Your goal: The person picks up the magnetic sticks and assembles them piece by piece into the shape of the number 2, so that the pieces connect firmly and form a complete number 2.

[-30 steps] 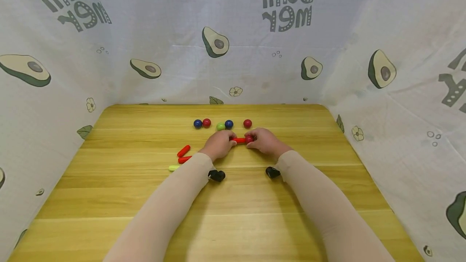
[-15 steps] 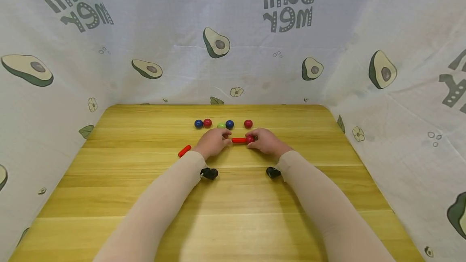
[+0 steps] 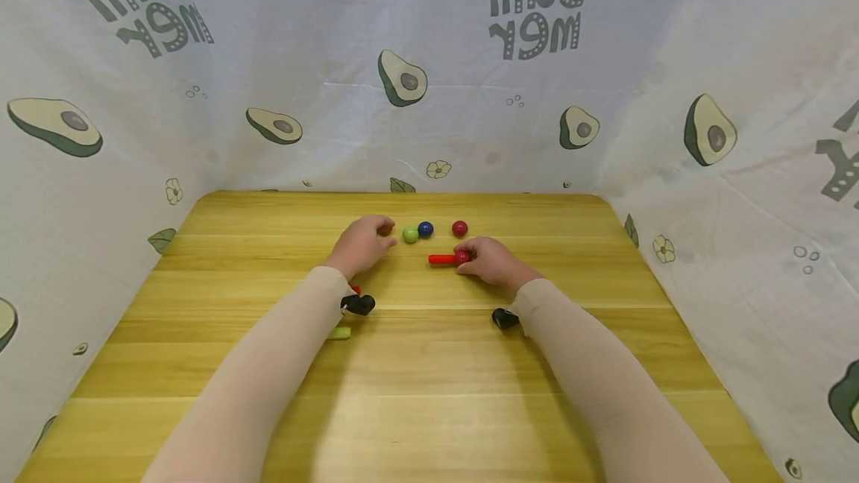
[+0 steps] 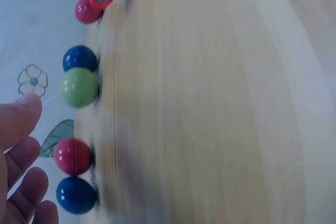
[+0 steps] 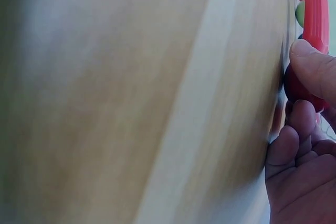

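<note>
My right hand (image 3: pixel 493 261) pinches a dark red ball (image 5: pixel 302 85) between thumb and fingers. A bright red stick (image 3: pixel 441 259) juts out of that ball to the left, its end showing a small hole in the left wrist view. To the left, my left hand (image 3: pixel 362 244) is held with thumb and fingers spread, nothing gripped. Just beside its fingers sit a red ball (image 4: pixel 73 156) and a blue ball (image 4: pixel 76 195), touching each other; in the head view the hand mostly hides them.
Along the back of the wooden table (image 3: pixel 537 393) stand a light green ball (image 3: pixel 411 235), a blue ball (image 3: pixel 426 229) against it, and another red ball (image 3: pixel 459 228). A yellow-green stick (image 3: pixel 340 333) and a red stick (image 3: pixel 355 290) peek out by the left sleeve. Printed cloth (image 3: pixel 322 36) hangs behind.
My left hand has let go of the red stick and moved left and back to the red and blue balls. The right hand still holds its ball and stick in place.
</note>
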The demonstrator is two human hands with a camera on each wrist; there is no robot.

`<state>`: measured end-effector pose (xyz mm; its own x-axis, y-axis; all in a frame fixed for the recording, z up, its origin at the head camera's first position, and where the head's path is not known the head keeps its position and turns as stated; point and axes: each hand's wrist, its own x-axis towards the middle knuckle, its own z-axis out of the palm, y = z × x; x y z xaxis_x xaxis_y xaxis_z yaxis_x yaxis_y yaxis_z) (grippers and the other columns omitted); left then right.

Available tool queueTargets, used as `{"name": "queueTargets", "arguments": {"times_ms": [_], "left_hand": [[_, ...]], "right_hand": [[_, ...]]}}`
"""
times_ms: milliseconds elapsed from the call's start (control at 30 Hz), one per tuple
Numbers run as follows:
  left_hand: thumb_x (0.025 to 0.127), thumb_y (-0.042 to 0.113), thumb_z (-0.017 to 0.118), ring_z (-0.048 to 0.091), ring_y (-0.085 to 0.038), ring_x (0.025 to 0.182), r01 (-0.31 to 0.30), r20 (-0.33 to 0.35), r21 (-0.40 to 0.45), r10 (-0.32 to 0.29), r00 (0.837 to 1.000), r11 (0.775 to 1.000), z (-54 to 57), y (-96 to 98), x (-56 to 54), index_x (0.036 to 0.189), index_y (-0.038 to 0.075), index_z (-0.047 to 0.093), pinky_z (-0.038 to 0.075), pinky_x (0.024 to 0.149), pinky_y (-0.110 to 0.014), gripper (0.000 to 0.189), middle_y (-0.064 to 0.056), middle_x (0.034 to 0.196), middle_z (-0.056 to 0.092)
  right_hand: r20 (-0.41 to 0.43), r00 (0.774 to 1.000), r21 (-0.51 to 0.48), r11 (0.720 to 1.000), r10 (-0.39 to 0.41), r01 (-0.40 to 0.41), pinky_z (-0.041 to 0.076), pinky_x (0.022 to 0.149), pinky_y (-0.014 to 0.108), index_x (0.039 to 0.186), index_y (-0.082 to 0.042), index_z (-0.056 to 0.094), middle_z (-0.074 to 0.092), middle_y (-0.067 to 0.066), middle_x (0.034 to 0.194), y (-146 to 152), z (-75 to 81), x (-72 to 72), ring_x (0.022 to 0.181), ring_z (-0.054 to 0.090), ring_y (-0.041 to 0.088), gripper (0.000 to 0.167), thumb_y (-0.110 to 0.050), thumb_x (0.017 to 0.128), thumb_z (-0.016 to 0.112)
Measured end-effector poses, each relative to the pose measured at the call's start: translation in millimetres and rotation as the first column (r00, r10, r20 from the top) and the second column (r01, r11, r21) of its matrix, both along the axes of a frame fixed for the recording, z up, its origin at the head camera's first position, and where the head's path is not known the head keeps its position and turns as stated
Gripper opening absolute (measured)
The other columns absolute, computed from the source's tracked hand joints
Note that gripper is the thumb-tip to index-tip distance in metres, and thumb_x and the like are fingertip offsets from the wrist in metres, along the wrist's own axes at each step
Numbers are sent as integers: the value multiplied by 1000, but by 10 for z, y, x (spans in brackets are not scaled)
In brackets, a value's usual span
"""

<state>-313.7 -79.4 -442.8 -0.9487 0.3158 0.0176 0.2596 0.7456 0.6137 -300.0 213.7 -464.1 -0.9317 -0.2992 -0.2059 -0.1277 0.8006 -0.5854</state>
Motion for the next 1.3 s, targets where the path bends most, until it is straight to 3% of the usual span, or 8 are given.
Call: {"name": "queueTargets", "arguments": {"times_ms": [267, 567, 967, 1300], "left_hand": [[102, 25, 72, 45, -40, 147, -82, -3, 7, 82, 997, 997, 5, -224, -68, 149, 11, 57, 38, 123, -54, 52, -14, 155, 54], [105, 26, 68, 37, -41, 153, -121, 75, 14, 120, 990, 993, -75, -396, -139, 158, 9, 45, 33, 125, -57, 60, -17, 165, 40], [106, 27, 65, 37, -39, 154, -148, 169, 13, 144, 975, 989, -141, -427, -205, 162, 11, 39, 30, 127, -55, 64, -14, 167, 41], [107, 27, 64, 39, -40, 153, -127, 150, -26, 130, 980, 992, -174, -394, -275, 162, 14, 41, 31, 126, -55, 61, -16, 164, 44]], "right_hand": [[1, 1000, -1, 1000, -4, 4, 45, 113, 51, 137, -6, 68, 68, 14, 126, 29, 20, 15, 114, 57, 32, 45, -19, 96, 79], [14, 1000, -7, 1000, -16, 16, 47, 110, 47, 138, -6, 68, 68, 13, 125, 70, 13, 16, 110, 57, 29, 44, -19, 97, 78], [29, 999, -16, 999, -29, 30, 46, 109, 47, 138, -7, 68, 68, 13, 124, 126, 38, 34, 110, 56, 28, 44, -19, 96, 78], [52, 998, -34, 999, -27, 29, 49, 103, 42, 137, -6, 68, 69, 11, 121, 135, 35, 33, 105, 57, 25, 44, -19, 97, 78]]}}
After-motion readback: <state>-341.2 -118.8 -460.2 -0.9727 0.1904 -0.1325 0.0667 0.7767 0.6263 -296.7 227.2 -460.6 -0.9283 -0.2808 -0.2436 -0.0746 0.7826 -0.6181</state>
